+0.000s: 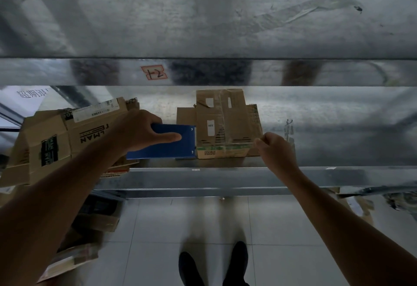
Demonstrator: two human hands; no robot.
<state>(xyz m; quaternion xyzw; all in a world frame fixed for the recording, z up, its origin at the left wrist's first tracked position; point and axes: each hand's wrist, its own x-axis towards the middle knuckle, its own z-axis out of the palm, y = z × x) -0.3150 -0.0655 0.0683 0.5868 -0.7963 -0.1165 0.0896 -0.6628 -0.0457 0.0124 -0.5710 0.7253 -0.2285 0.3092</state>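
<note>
Holding the blue folder (174, 148) at the front of the metal shelf (327, 141), we have our left grip (144, 131) wrapped round its left end, thumb on top. Its right edge sits just beside a flattened carton (225, 123) lying on the shelf. Our right grip (276, 150) pinches that carton's near right corner. More cartons (67, 136) are stacked to the left.

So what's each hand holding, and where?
Left hand grips the blue folder by its left end, thumb on top. Right hand pinches the flattened carton at its near right corner.
</note>
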